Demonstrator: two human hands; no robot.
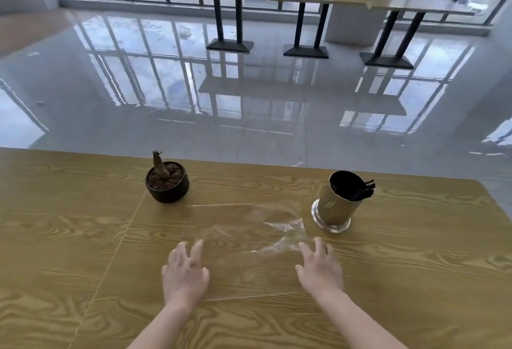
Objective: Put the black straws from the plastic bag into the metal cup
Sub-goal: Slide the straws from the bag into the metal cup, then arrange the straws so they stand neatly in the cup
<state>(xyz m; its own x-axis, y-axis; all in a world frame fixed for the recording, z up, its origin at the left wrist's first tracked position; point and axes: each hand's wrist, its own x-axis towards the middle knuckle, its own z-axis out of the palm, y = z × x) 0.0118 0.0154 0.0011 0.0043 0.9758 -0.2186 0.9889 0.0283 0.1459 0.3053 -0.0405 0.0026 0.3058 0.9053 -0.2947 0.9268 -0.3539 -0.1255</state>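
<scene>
Left hand [184, 273] and right hand [318, 268] are splayed out, gripping nothing, over the flat plastic bag [285, 226] mid-table [83, 237] (can't tell if they touch it). Toward the far right corner, the black straws [358, 190] stand in the metal cup [335, 210]. A plant pot [167, 185] sits by the far edge.

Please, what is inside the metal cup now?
Inside the metal cup are black straws, leaning on its rim with their ends sticking out. The cup's wall covers their lower parts, so their number cannot be told.
</scene>
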